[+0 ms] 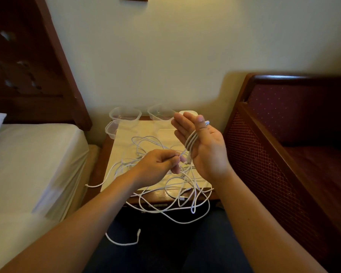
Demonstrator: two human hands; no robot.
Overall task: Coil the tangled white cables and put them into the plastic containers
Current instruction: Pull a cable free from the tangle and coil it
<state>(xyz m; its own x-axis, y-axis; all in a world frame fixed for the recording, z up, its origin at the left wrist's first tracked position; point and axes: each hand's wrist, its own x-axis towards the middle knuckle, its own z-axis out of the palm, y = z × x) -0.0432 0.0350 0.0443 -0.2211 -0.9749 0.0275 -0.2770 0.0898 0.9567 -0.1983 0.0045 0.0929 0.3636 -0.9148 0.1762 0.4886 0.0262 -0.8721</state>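
My right hand (203, 142) is raised palm up over the small table, fingers straight, with a white cable coil (191, 141) wound in several loops around the palm and the thumb pressing on it. My left hand (159, 162) pinches the loose end of that cable just left of the coil. A tangle of white cables (177, 196) lies on the table and spills over its front edge toward my lap. Three clear plastic containers (125, 114) (159, 113) (112, 129) stand at the back of the table.
The small wooden table (98, 168) with a pale mat sits between a bed (34, 158) on the left and a dark red wooden chair (295, 134) on the right. A white cable end (126, 240) lies on my lap. A wall is right behind the table.
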